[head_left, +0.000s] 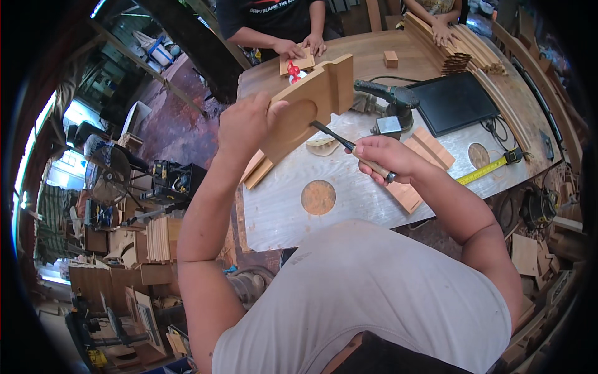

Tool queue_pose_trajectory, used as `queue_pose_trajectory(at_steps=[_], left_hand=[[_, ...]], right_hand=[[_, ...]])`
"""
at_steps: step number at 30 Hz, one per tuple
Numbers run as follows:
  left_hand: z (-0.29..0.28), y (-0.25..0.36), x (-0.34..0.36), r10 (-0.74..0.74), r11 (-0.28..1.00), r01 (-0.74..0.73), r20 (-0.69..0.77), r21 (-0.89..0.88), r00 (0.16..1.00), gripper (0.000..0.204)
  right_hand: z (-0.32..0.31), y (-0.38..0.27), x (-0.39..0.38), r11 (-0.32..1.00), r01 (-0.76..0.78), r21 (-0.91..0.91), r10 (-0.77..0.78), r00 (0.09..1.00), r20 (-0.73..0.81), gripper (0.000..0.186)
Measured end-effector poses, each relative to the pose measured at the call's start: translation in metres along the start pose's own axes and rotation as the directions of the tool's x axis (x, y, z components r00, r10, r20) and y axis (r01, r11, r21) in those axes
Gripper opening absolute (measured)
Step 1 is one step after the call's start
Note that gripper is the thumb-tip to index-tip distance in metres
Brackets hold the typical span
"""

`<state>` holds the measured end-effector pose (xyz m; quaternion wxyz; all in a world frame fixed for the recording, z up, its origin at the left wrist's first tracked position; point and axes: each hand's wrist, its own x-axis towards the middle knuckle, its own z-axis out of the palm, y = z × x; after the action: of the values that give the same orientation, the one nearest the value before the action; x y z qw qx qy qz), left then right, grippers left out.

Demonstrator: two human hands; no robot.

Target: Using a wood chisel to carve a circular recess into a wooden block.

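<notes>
My left hand [246, 124] grips the edge of a light wooden board [333, 87] and holds it tilted up above the table. A shallow round recess shows in the board's face, and a notch is cut near its far end. My right hand [392, 156] is closed around the wooden handle of a chisel [333, 134]. The dark blade points up and left, its tip touching or very near the rim of the recess. Under the board's lower end lies another wooden piece [258, 171], partly hidden.
A metal-topped table [274, 218] bears a power tool [398, 100], a black flat panel [458, 103], a tape measure [513, 154] and wooden pieces [430, 149]. Across it, a person's hands [302, 48] hold a small board beside a red-topped bottle [294, 71]; another hand rests on stacked strips [451, 56].
</notes>
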<state>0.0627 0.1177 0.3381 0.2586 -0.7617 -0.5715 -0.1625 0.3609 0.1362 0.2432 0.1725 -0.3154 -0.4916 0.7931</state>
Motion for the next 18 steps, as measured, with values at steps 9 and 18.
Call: queue_pose_trajectory(at_steps=[9, 18], left_hand=[[0.067, -0.019, -0.078, -0.4, 0.752, 0.504, 0.314, -0.425, 0.861, 0.043], [0.173, 0.076, -0.262, -0.666, -0.228, 0.76, 0.667, -0.609, 0.334, 0.038]], right_hand=[[0.005, 0.031, -0.008, 0.961, 0.224, -0.163, -0.225, 0.974, 0.011, 0.035], [-0.025, 0.13, -0.003, 0.994, 0.025, -0.105, -0.02, 0.998, 0.054, 0.043]])
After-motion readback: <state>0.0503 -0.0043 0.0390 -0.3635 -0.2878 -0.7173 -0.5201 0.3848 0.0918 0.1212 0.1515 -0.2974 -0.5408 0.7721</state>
